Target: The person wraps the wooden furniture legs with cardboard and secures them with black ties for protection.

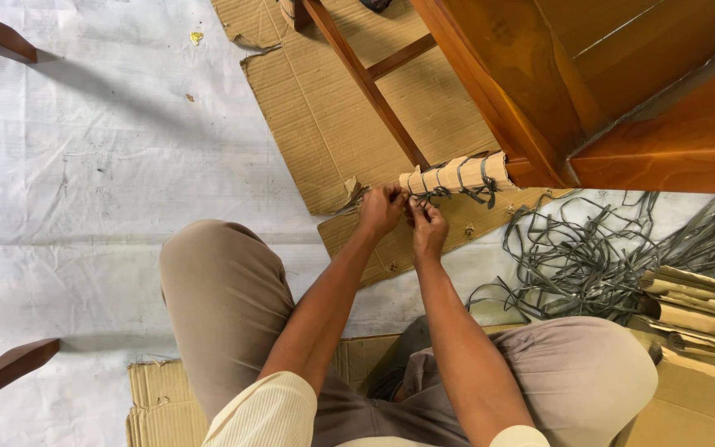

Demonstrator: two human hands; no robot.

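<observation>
Cardboard wrap (457,175) covers the foot end of a brown wooden leg (366,83), lying near the middle of the view, just above the floor sheet (84,182). The wrap is tan and corrugated, bent round the leg in flat facets, and grey strap (477,192) crosses it in several turns, with loose ends hanging under its right half. Its left end is open and ragged.

Both hands meet at that left end. The left hand (381,209) grips the lower corner of the wrap with fingers curled in and the thumb on top. The right hand (428,228) sits just beside it, touching it, fingers pinched on a bit of strap below the wrap. Both forearms reach straight forward from between the knees, nearly parallel, converging at the wrists; the sleeves are cream and ribbed.

The leg belongs to a polished wooden frame (589,91) at upper right. Flat cardboard sheets (316,124) lie under it. A tangle of spare strap (589,257) is heaped on the floor at right, next to rolled cardboard pieces (697,310).
</observation>
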